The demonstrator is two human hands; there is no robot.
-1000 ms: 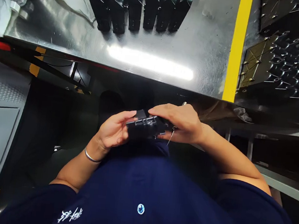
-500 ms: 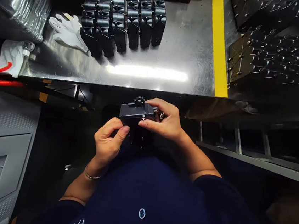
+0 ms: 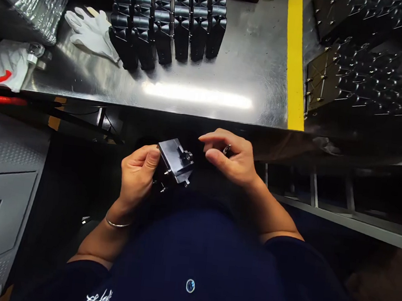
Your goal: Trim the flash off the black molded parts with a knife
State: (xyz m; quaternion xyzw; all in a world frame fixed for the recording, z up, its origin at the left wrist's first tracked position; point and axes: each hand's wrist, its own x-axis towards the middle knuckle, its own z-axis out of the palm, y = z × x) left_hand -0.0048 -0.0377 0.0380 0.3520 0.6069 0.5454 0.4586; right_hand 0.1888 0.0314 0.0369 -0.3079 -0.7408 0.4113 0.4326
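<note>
- Below the front edge of the steel bench, your left hand grips the black pinned housing by one end.
- Keep that hold firm, pins turned away from your navy shirt.
- Your right hand hangs clear, loosely curled; a small metal part shows there, but whether it's held can't be told.
- Your left palm hides the housing's underside.
</note>
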